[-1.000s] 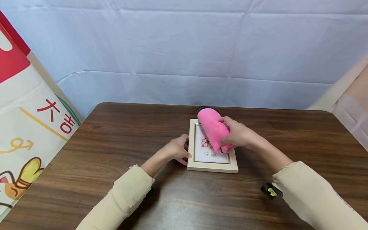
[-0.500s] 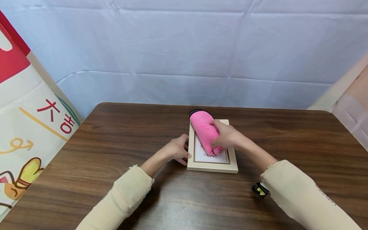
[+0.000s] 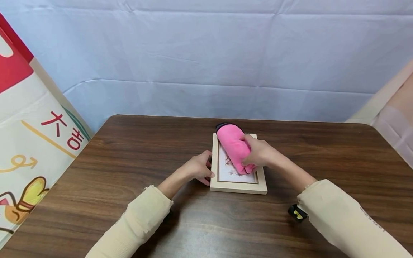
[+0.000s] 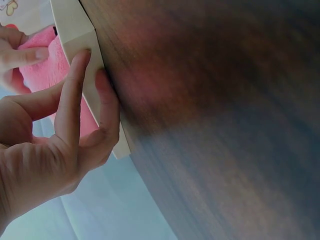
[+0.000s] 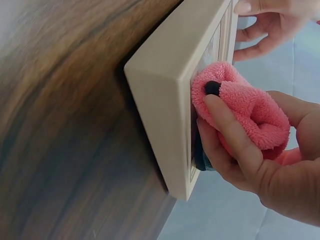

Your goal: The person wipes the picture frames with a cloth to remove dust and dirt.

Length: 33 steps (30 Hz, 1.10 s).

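A cream picture frame [image 3: 238,187] lies flat on the wooden table, its print showing blossoms and lettering. Across its glass, slanting from the upper left, is a rolled pink fluffy cloth [image 3: 230,139] with dark edging. My right hand [image 3: 259,152] grips the cloth from the right, thumb and fingers curled round it; the right wrist view shows the roll [image 5: 255,115] close against the glass. At the frame's left side, my left hand [image 3: 198,166] presses with extended fingers [image 4: 72,100]. Part of the print is hidden under the cloth.
The brown wooden table [image 3: 145,143] extends on both sides of the frame. Behind it hangs a pale creased sheet [image 3: 206,53]. A printed cloth with red lettering [image 3: 35,136] hangs at the left.
The right hand and pink cloth slid left across the frame, then back slightly to the right, baring some of the print again. The left hand and the frame stayed put.
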Tool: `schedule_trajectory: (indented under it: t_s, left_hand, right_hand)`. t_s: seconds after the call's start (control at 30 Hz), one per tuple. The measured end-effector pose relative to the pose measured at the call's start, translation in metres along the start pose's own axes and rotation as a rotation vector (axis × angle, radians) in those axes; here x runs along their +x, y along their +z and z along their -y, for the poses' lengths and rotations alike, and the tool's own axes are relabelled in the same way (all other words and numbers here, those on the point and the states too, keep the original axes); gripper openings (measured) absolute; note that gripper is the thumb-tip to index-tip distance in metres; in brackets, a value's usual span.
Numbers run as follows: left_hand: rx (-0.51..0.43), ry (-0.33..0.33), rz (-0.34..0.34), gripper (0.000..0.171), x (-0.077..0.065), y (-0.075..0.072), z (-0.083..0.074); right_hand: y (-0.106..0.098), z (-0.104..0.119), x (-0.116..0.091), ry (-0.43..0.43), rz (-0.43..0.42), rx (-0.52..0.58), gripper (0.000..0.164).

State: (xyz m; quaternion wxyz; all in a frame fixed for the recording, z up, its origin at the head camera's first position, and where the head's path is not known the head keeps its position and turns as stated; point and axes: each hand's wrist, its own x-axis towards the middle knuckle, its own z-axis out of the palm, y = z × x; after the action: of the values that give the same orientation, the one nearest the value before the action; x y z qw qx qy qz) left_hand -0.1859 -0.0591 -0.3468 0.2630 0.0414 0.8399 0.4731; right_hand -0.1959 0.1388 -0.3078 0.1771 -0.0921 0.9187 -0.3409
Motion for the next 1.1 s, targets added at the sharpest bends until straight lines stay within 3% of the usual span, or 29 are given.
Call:
schedule_trajectory:
  t_s: [0.1,0.33,1.1]
  left_hand:
    - [-0.006,-0.001,0.003,0.059,0.0,0.0,0.001]
    - [-0.023,0.008,0.003,0.057,0.0,0.0,0.001]
    - [-0.014,-0.002,0.001,0.058,0.001,0.001,0.0]
  right_hand:
    - [-0.004,-0.003,-0.002,0.025,-0.01,-0.008,0.075]
    - [-0.015,-0.01,-0.006,0.065,0.02,0.14,0.078]
    - [-0.025,-0.019,-0.01,0.068,0.015,0.176,0.079]
